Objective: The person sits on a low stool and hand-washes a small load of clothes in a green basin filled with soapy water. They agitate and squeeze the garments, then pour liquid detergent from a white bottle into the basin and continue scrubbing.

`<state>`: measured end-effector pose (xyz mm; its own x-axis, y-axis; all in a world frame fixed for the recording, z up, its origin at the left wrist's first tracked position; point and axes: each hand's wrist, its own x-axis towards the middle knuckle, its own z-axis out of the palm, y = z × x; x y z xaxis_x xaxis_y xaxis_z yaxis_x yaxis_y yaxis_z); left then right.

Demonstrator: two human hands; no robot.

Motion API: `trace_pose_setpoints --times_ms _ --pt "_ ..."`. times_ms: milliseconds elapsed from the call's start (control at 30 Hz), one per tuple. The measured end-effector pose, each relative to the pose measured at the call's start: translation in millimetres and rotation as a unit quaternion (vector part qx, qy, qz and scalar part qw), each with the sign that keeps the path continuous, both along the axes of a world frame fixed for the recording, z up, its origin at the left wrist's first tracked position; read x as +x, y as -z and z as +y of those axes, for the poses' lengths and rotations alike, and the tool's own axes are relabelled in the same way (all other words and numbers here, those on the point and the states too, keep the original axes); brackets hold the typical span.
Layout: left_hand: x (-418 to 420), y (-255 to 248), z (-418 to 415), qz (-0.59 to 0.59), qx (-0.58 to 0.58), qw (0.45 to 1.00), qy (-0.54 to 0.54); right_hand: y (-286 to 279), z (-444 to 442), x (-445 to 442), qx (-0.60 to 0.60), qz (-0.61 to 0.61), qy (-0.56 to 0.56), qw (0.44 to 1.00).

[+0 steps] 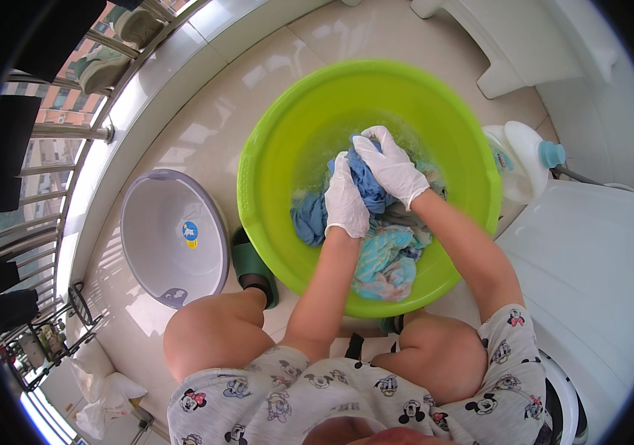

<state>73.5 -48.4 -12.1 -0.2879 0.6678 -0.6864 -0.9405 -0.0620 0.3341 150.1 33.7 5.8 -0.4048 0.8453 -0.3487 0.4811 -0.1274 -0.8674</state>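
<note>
A large lime-green plastic basin [272, 128] stands on the floor before me, with sudsy water [317, 156] in it. Both my hands wear thin white gloves. Bunched between them is a wet blue cloth [369, 183]; my left hand [345, 200] grips its left side and my right hand [392, 164] its upper right. Part of a blue fabric piece [310, 217] spreads to the left of my left hand. Below the hands lies a turquoise striped garment [386, 247] with pale pinkish patches. Greyish fabric under my right wrist is mostly hidden.
A grey-white basin [153, 233] with a sticker sits at left. Detergent bottles [528, 158] stand right of the green basin, beside a white appliance [583, 233]. A white plastic stool [494, 44] is at upper right. Metal railings [66, 133] with shoes run along the left. Green slippers [253, 264] are on my feet.
</note>
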Motion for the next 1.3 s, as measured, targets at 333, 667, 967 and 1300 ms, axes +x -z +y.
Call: trace_pose_setpoints --times_ms 333,667,967,1300 --pt "15 -7 0 -0.068 -0.009 0.996 0.059 -2 -12 8 0.103 -0.052 -0.007 0.993" --pt "4 7 3 -0.082 0.022 0.994 0.066 -20 -24 7 0.202 -0.065 -0.033 0.977" --pt "-16 -51 8 0.157 0.02 0.965 0.21 -83 15 39 0.075 0.037 -0.139 0.987" --pt "-15 -63 5 0.169 0.151 0.965 0.129 -81 45 43 0.183 0.091 0.05 0.978"
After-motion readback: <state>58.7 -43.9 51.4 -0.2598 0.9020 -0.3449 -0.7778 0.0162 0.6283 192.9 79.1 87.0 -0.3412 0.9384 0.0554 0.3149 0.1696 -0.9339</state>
